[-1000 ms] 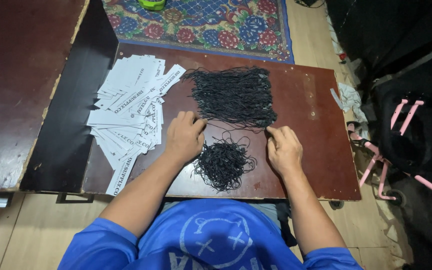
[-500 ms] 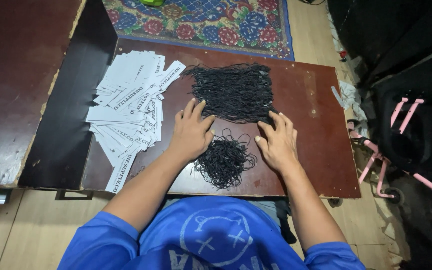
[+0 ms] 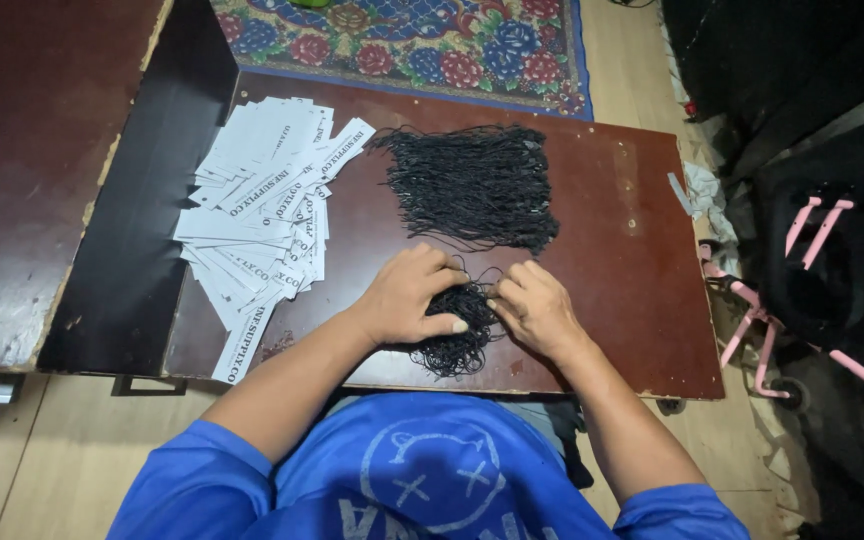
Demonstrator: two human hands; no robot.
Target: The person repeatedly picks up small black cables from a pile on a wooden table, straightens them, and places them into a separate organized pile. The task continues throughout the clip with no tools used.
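Head cam: both hands bunched up on a little tangle of black cords (image 3: 455,340).
Left hand (image 3: 407,296) fingers curl over it, right hand (image 3: 537,310) fingers pinch its edge, near the desk (image 3: 632,300) front; bigger cord pile (image 3: 474,187) and white paper tags (image 3: 257,205) sit behind.

— What colours lie under you?
— Black cords (image 3: 472,185), white tags with black print (image 3: 257,215), a reddish-brown board (image 3: 622,300).
— And past it?
— A rug (image 3: 402,40) patterned with red flowers; your shirt (image 3: 422,480) is blue.
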